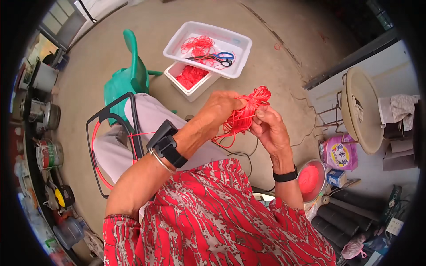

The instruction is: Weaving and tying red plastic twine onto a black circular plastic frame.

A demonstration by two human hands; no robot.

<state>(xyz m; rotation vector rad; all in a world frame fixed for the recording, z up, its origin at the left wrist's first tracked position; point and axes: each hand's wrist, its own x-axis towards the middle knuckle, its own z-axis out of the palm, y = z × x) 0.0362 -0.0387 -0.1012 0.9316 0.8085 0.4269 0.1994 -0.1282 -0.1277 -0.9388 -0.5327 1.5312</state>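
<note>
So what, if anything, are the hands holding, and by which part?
A red cord bundle: the left hand grips its left side; the right hand pinches what looks like a strand at its right side.

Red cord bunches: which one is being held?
The wrapped red cord bunch between left hand and right hand; the loose red tangle lies in the white plastic tray, the red heap in the white box beneath.
</note>
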